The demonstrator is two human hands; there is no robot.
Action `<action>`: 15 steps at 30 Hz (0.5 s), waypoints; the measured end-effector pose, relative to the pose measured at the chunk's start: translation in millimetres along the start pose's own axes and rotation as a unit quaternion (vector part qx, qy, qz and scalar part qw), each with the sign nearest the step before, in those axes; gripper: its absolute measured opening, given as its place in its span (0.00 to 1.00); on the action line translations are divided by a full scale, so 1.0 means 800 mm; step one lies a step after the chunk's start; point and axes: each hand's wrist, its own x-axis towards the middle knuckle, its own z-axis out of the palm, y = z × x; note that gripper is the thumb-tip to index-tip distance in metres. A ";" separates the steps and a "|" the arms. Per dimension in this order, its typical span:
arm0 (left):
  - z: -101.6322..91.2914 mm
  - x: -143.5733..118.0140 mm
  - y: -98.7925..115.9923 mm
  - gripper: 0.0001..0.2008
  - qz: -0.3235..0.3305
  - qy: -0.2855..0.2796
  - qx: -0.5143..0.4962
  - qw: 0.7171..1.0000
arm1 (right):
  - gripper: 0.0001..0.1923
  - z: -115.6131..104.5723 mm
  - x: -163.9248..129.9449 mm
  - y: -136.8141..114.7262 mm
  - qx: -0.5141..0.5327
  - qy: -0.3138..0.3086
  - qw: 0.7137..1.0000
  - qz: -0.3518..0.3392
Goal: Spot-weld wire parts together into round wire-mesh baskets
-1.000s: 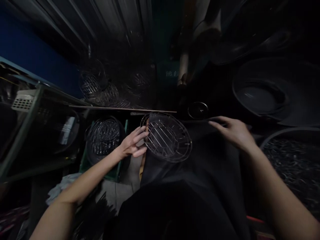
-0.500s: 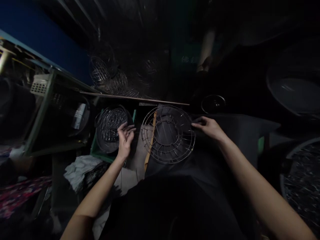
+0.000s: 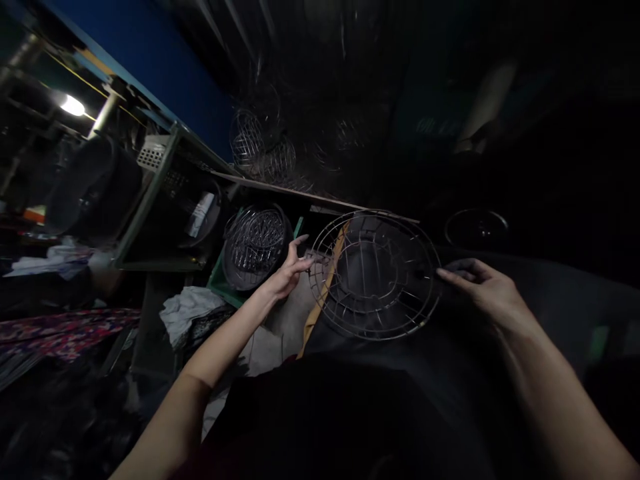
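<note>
Gripping round wire grille (image 3: 375, 273) (thin, gridded)

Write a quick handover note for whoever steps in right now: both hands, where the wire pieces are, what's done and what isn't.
Left hand: fingers spread at the left rim of the round wire fan-guard grille; contact looks light, no firm grip visible.
Right hand: fingertips pinch the grille's right rim.
The grille sits tilted over the dark lap.
Finished-looking wire grilles are stacked in the dark round tub to the left, in a green crate.
Done: grille is steadied between both hands. Left: it has not been set on the stack.
</note>
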 end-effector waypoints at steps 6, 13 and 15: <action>0.066 0.050 0.035 0.36 0.094 -0.100 -0.033 0.990 | 0.24 -0.056 -0.094 -0.053 0.009 0.176 0.974 -0.143; 0.168 0.112 0.074 0.30 0.068 -0.120 -0.124 0.983 | 0.21 -0.091 -0.141 -0.111 0.018 0.310 0.925 -0.217; 0.177 0.120 0.079 0.27 0.070 -0.107 -0.123 0.984 | 0.21 -0.093 -0.138 -0.120 0.016 0.320 0.919 -0.228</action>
